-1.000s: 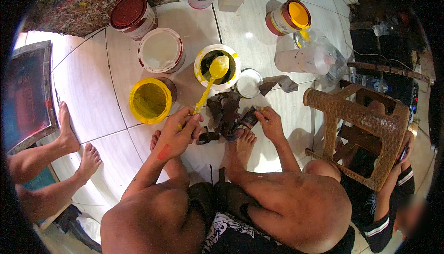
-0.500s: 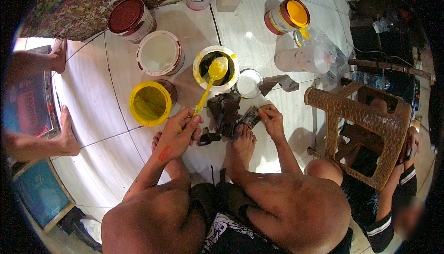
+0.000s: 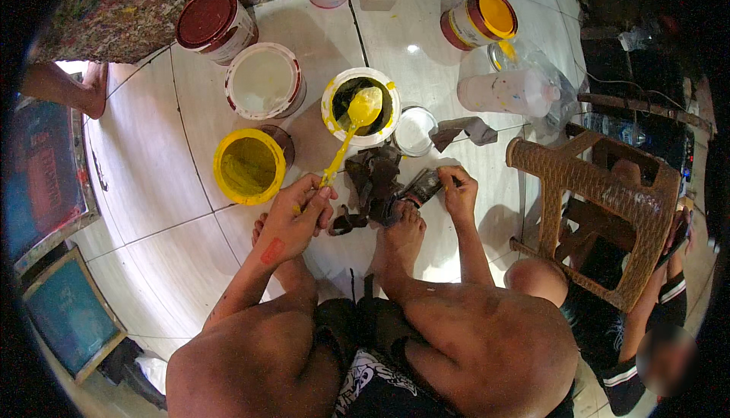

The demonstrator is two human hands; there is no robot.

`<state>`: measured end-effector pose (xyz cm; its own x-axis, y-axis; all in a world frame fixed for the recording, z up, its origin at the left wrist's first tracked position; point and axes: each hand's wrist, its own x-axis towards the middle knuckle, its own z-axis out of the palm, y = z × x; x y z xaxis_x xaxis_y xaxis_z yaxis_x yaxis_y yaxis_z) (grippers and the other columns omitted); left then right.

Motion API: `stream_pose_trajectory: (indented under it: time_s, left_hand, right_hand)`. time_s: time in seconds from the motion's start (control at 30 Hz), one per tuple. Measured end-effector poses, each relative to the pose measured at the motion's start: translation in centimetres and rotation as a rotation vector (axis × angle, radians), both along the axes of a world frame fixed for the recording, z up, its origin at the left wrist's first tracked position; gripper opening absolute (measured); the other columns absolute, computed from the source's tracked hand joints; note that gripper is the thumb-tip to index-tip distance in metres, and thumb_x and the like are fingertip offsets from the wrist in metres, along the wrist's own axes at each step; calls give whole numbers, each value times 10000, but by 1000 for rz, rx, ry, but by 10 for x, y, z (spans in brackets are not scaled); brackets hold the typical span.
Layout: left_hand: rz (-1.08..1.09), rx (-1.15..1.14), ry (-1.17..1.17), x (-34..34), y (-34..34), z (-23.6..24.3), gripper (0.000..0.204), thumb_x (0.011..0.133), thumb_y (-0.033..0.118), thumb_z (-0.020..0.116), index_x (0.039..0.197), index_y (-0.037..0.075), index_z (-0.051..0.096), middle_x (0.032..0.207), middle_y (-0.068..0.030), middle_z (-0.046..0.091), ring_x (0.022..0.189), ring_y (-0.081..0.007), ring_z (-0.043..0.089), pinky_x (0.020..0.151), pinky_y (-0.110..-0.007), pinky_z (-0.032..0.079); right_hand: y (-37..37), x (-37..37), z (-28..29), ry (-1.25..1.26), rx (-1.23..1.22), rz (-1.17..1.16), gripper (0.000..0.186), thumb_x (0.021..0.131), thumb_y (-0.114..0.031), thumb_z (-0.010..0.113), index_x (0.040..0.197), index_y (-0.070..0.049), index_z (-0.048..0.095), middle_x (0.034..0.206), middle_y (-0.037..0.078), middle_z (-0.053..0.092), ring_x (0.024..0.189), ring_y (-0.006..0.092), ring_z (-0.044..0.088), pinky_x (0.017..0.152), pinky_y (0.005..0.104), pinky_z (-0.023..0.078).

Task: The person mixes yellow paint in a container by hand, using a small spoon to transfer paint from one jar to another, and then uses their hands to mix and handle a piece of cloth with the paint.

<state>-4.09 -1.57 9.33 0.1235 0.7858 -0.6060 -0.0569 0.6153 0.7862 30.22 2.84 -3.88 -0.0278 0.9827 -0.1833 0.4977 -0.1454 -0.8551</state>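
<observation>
My left hand (image 3: 303, 209) is closed around the handle of a spoon (image 3: 365, 110) coated in yellow paint. The spoon's bowl is over the white-rimmed tub (image 3: 331, 129), whose inside is dark with yellow smears. My right hand (image 3: 459, 192) has its fingers curled in a pinch beside a small dark, shiny object (image 3: 420, 187) near my right foot; what the fingertips hold, if anything, is hidden. Crumpled dark scraps (image 3: 372, 178) lie between my hands. A yellow-rimmed tub (image 3: 247, 167) of yellow paint stands to the left of the spoon.
A white-topped tub (image 3: 264, 79) and a dark-red-lidded can (image 3: 213, 22) stand at the back left. A round lid (image 3: 415, 130) lies beside the dark-tub area. A yellow-topped can (image 3: 483, 19), a plastic bottle (image 3: 502, 92) and a brown stool (image 3: 601, 212) are on the right, with another person beside the stool.
My right hand's fingers have shifted slightly away from the dark object. The spoon stays over the tub. At the left, another person's nearer leg and foot have left the view.
</observation>
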Motion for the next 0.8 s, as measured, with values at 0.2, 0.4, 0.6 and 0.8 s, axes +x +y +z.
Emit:
stream_pose_trajectory:
  time_s: [0.2,0.4,0.6,0.8]
  left_hand:
    - [-34,4,38,-3,-2,-5,196,1005,180,451,952,15,542,598,6,495,512,-49,430,472,-214,355]
    - [17,-9,-53,6,7,-5,194,1006,179,451,961,12,539,607,2,502,526,-54,439,480,-217,362]
    - [-9,-7,-63,7,5,-1,186,1004,173,453,952,14,532,606,-8,512,515,-63,444,473,-224,368]
    - [-8,-6,-15,9,6,-5,181,1005,180,459,948,21,525,599,-5,502,496,-64,433,466,-221,360]
  right_hand:
    - [83,78,72,-211,128,-219,215,961,-198,574,986,-1,656,830,-8,630,767,74,559,714,217,456]
    - [33,34,62,-1172,729,286,445,832,-485,572,1028,-99,673,995,215,676,902,375,652,789,488,496]
    - [6,-44,75,-785,49,751,691,754,-278,754,1301,12,449,1349,226,424,1222,306,461,970,434,427]
    - [6,-51,59,-753,92,755,633,767,-286,728,1270,1,470,1309,221,448,1186,307,480,949,436,435]
